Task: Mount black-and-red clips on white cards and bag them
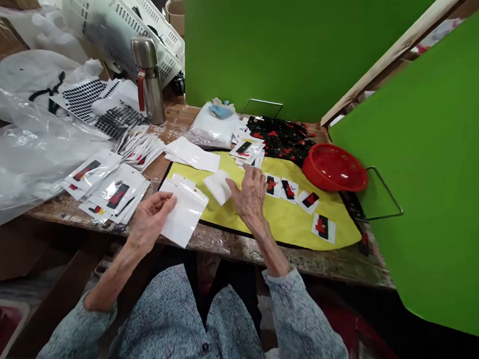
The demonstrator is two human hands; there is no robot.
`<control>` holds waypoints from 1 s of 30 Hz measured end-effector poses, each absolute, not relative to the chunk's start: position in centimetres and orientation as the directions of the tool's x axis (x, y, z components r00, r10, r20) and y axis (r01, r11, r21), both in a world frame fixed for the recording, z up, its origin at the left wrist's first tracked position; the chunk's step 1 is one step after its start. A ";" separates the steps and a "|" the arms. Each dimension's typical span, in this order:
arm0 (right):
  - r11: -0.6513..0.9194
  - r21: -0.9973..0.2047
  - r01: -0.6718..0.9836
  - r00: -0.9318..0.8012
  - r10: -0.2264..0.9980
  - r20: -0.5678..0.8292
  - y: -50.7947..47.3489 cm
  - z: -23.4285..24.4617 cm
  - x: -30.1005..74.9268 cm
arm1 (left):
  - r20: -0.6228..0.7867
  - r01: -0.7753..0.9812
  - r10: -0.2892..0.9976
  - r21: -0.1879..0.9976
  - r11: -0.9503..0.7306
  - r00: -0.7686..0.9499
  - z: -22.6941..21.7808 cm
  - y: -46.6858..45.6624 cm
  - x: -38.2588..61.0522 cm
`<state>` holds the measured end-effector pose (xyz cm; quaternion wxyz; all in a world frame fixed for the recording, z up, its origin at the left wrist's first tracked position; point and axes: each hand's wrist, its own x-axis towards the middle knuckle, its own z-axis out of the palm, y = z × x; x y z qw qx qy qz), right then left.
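My left hand (152,215) grips a white plastic pouch (185,214) by its left edge, near the table's front edge. My right hand (250,193) reaches over the yellow mat (282,219) with its fingers curled on a small white card (218,186). Just right of it lie several white cards with black-and-red pieces (288,190) in a row. One more card (324,227) sits nearer the mat's right corner.
Filled pouches (110,188) are piled at the left, with blank white pouches (192,153) behind. A red bowl (335,167), a heap of black-and-red pieces (282,136), a steel flask (150,81), a white basket (120,9), clear plastic bags (21,151) and green panels (444,162) surround the table.
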<state>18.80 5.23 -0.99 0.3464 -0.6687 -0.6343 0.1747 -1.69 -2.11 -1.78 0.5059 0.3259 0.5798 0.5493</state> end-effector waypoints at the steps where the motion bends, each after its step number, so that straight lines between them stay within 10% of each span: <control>1: 0.089 -0.669 0.738 0.087 0.970 0.225 5.0 -0.5 18.6 | -0.249 -0.180 0.939 0.961 0.209 -0.236 -1.7 -2.3 -2.0; 7: -0.054 -0.968 0.246 -0.534 0.826 -0.181 1.1 0.4 18.4 | -0.270 -0.077 0.962 0.959 0.272 0.040 -1.9 -3.0 -2.2; 11: -0.188 -0.965 0.185 -0.544 0.798 -0.260 -0.5 0.2 19.6 | -0.192 0.124 0.971 0.977 0.175 0.141 -1.7 -2.9 -2.0; 16: -0.106 -0.972 0.209 -0.409 0.894 -0.186 -2.4 1.3 19.7 | 0.248 0.535 0.960 0.833 -0.144 -0.128 0.3 -4.2 -0.5; 22: 0.037 -0.946 0.321 -0.336 0.939 -0.077 -4.6 2.3 17.8 | -0.171 0.095 0.958 0.984 0.153 0.229 0.5 -5.6 1.5; 30: -0.059 -0.975 0.216 -0.446 0.882 -0.152 -4.4 0.5 18.6 | -0.130 0.183 0.916 0.981 0.063 0.379 0.5 -5.7 0.4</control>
